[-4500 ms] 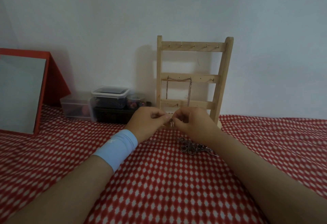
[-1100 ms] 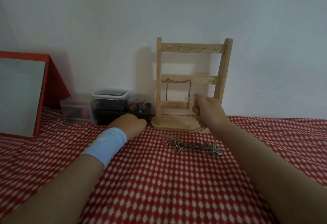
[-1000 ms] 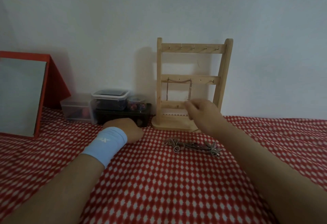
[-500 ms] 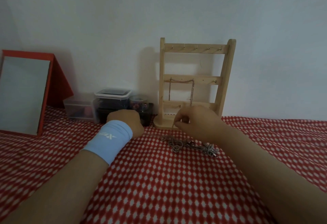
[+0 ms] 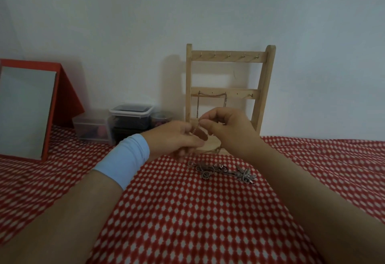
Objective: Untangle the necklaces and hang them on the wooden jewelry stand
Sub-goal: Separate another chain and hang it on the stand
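The wooden jewelry stand (image 5: 263, 80) stands against the wall with three rungs and small hooks. One chain necklace (image 5: 212, 95) hangs from two hooks of the middle rung. In front of the stand's base, my right hand (image 5: 227, 128) pinches a thin chain (image 5: 194, 131) between thumb and forefinger. My left hand (image 5: 174, 138), with a light blue wristband, holds the lower end of that chain. A tangled heap of silver necklaces (image 5: 221, 171) lies on the red checked cloth just before my hands.
A red-framed mirror (image 5: 27, 109) leans at the left. Clear plastic boxes (image 5: 129, 117) and a dark box sit left of the stand by the wall. The red and white checked cloth (image 5: 187, 211) covers the whole surface.
My right hand came down from the stand's lower rung to the base. My left hand lifted off the cloth and moved right to meet it; both now hold a thin chain.
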`<state>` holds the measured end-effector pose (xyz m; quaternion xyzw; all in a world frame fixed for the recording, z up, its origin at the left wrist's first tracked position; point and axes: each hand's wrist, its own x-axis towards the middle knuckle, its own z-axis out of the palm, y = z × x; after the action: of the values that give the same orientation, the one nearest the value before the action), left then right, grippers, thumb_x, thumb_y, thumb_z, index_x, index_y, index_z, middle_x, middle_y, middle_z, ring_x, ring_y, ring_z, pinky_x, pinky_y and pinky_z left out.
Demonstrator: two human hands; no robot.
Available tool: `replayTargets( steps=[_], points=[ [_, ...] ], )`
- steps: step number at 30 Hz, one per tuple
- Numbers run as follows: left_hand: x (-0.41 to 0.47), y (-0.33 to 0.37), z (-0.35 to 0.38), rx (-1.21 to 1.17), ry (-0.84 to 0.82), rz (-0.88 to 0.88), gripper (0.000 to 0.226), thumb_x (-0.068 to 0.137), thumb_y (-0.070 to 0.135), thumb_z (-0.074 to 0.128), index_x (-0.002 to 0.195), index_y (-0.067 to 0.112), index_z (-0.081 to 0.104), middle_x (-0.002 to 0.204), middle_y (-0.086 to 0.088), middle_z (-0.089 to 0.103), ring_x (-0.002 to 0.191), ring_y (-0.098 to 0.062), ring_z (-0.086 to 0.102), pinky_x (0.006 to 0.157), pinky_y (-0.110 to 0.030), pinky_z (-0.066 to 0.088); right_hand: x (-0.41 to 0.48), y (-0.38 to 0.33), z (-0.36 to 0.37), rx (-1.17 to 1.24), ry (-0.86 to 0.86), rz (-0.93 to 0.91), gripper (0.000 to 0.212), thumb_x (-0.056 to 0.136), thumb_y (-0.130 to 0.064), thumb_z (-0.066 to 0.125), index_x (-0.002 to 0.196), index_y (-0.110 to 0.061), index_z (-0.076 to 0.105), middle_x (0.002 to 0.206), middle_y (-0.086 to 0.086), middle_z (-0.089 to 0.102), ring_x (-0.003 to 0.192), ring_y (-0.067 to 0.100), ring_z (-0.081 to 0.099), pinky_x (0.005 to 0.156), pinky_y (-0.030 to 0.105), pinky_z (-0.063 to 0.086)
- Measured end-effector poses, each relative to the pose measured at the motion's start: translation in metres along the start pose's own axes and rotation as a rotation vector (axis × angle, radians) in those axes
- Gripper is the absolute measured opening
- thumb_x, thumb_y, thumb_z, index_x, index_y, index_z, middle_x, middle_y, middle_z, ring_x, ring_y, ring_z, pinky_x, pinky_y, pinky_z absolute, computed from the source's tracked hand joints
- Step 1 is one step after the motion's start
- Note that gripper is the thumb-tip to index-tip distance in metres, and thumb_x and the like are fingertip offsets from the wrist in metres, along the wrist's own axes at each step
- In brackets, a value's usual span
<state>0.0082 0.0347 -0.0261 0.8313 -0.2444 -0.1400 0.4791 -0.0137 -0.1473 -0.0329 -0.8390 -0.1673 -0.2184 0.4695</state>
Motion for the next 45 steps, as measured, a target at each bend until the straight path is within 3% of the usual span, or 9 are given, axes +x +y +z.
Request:
replayTargets(
  steps=[7,13,17,22,24,27,32,40,45],
  points=[
    [-0.001,-0.002,-0.010,-0.139,0.129,0.049,0.024,0.098,0.022,0.055,0.088,0.014,0.076,0.056,0.002,0.050,0.051,-0.013,0.041,0.058,-0.031,0.042,-0.001,-0.001,-0.005,-0.282,-0.211,0.029,0.019,0.100,-0.043,0.057,0.097,-0.029,0.070,0.078,-0.014,0.075,0.077,0.004,0.070,0.084,0.041,0.059],
    [-0.001,0.002,-0.004,-0.147,0.190,0.071,0.024,0.097,0.019,0.056,0.090,0.007,0.075,0.055,0.003,0.053,0.047,-0.011,0.040,0.043,-0.022,0.031,0.001,-0.005,-0.015,-0.342,-0.475,0.133,0.026,0.090,-0.051,0.066,0.091,-0.027,0.076,0.071,-0.015,0.069,0.066,-0.001,0.063,0.069,0.026,0.052],
    [0.001,0.000,-0.002,-0.113,0.267,0.103,0.026,0.093,0.022,0.061,0.073,0.011,0.074,0.051,-0.001,0.049,0.054,-0.015,0.045,0.061,-0.026,0.041,0.002,-0.010,-0.024,-0.718,-0.661,0.125,0.026,0.080,-0.053,0.079,0.096,-0.032,0.078,0.066,-0.023,0.059,0.063,-0.007,0.056,0.055,0.013,0.035],
    [0.005,-0.007,-0.002,-0.349,0.147,0.011,0.022,0.092,0.022,0.063,0.080,0.006,0.071,0.050,0.001,0.033,0.047,-0.013,0.029,0.075,-0.039,0.047,0.004,-0.005,-0.026,-0.801,-0.703,0.139,0.024,0.076,-0.052,0.083,0.091,-0.034,0.079,0.081,-0.023,0.069,0.076,-0.004,0.061,0.065,0.016,0.046],
    [0.002,-0.004,-0.003,-0.381,0.138,-0.012,0.022,0.097,0.019,0.057,0.086,0.004,0.069,0.053,0.001,0.031,0.047,-0.011,0.028,0.062,-0.034,0.057,0.003,-0.003,-0.027,-0.795,-0.670,0.121,0.020,0.078,-0.050,0.082,0.085,-0.032,0.077,0.070,-0.024,0.066,0.072,-0.004,0.060,0.061,0.016,0.043],
    [-0.002,-0.001,-0.008,-0.241,0.157,-0.055,0.021,0.097,0.020,0.055,0.094,0.004,0.068,0.053,0.004,0.035,0.045,-0.008,0.029,0.038,-0.020,0.034,0.002,-0.001,-0.028,-0.811,-0.616,0.112,0.024,0.086,-0.054,0.073,0.092,-0.031,0.075,0.083,-0.019,0.068,0.082,0.002,0.062,0.064,0.019,0.045],
    [-0.007,0.006,-0.020,0.384,0.133,-0.083,0.020,0.093,0.036,0.063,0.086,0.019,0.073,0.057,0.016,0.060,0.055,0.000,0.052,0.054,-0.016,0.038,0.000,-0.002,-0.023,-0.597,-0.637,0.235,0.044,0.097,-0.060,0.053,0.082,-0.028,0.080,0.082,-0.018,0.070,0.079,-0.001,0.061,0.070,0.022,0.043],
    [-0.013,0.002,-0.031,0.677,-0.147,-0.277,0.034,0.092,0.059,0.052,0.091,0.033,0.073,0.100,0.017,0.072,0.107,-0.004,0.059,0.111,-0.034,0.033,0.000,0.012,-0.006,-0.180,-0.354,0.286,0.020,0.102,-0.028,0.059,0.095,-0.020,0.076,0.090,-0.012,0.068,0.075,-0.002,0.058,0.073,0.020,0.046],
    [-0.018,0.012,-0.028,0.771,-0.289,-0.405,0.038,0.093,0.058,0.050,0.094,0.032,0.077,0.092,0.016,0.070,0.100,-0.005,0.062,0.112,-0.037,0.036,0.000,0.023,-0.005,0.208,-0.217,0.455,0.015,0.095,0.000,0.064,0.103,-0.009,0.072,0.095,0.008,0.068,0.073,0.013,0.062,0.065,0.024,0.054]
  ],
)
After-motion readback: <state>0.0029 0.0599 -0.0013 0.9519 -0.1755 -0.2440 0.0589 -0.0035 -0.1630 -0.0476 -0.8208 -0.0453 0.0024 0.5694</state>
